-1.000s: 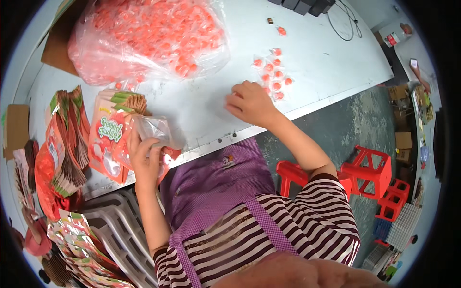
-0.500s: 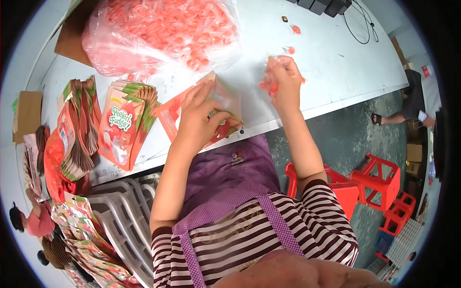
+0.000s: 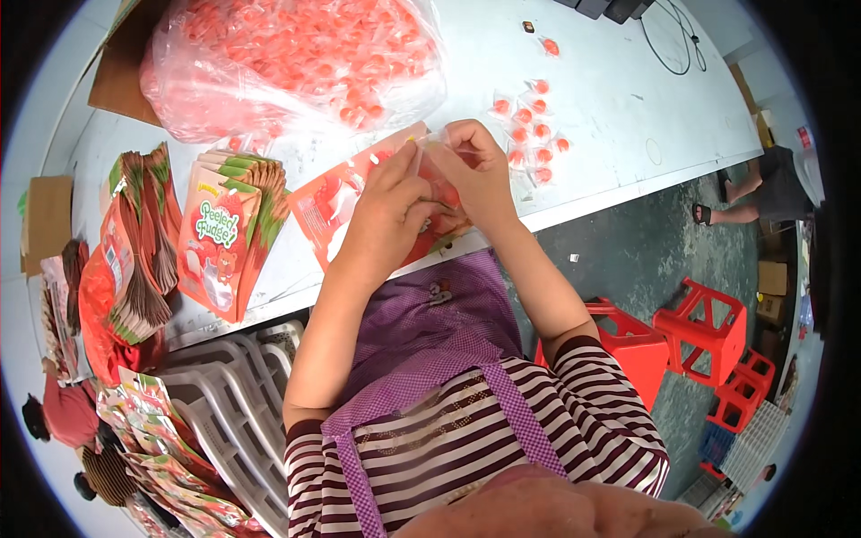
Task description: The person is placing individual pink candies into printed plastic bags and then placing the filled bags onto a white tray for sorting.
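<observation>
A flat red-and-white snack pouch [image 3: 336,193] lies at the table's front edge, under and between my hands. My left hand [image 3: 387,211] grips the pouch, thumb bent and fingers stretched toward its upper edge. My right hand [image 3: 477,179] is closed, pinching the pouch's clear upper part from the right, and its fingertips are partly hidden. A red wrapped piece shows by the thumb, though whether it lies inside the pouch I cannot tell. Right of my hands, several small red candies [image 3: 542,131] in clear wrappers lie loosely grouped on the white table.
A big clear bag of red candies [image 3: 296,63] stands at the back left beside a cardboard box [image 3: 130,76]. Stacked pouches [image 3: 220,233] sit on my left, above grey plastic crates [image 3: 220,403]. Red stools [image 3: 704,332] stand on the floor at right. Other people are nearby.
My right hand has moved left from the loose candies to the pouch, uncovering the candies on the table. My left hand stays on the pouch, its fingers slightly more bent.
</observation>
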Motion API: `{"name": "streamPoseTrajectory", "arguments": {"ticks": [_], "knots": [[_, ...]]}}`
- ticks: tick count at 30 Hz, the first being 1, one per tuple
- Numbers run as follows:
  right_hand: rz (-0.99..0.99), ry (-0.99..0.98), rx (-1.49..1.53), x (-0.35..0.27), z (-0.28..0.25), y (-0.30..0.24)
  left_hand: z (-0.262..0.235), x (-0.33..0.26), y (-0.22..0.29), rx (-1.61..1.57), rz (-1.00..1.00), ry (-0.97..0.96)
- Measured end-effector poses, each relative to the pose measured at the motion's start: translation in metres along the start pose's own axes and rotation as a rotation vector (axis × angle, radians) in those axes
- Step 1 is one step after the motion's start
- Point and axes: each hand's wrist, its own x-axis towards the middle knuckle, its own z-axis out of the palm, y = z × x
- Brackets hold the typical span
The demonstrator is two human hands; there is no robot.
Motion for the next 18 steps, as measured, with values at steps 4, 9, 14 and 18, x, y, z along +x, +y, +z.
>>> {"name": "streamPoseTrajectory", "arguments": {"ticks": [4, 9, 14, 18], "knots": [[0.055, -0.028, -0.023, -0.003, -0.003, 0.001, -0.004, 0.002, 0.005, -0.018, -0.066, -0.022], [-0.102, -0.191, -0.071, -0.007, -0.004, -0.002, -0.005, 0.005, -0.005, -0.084, -0.069, 0.007], [-0.484, -0.239, -0.406, -0.005, -0.018, 0.011, -0.012, 0.011, 0.001, -0.081, -0.108, -0.020], [-0.599, -0.360, -0.449, -0.002, -0.029, 0.025, -0.010, 0.006, -0.005, -0.203, -0.216, -0.082]]}}
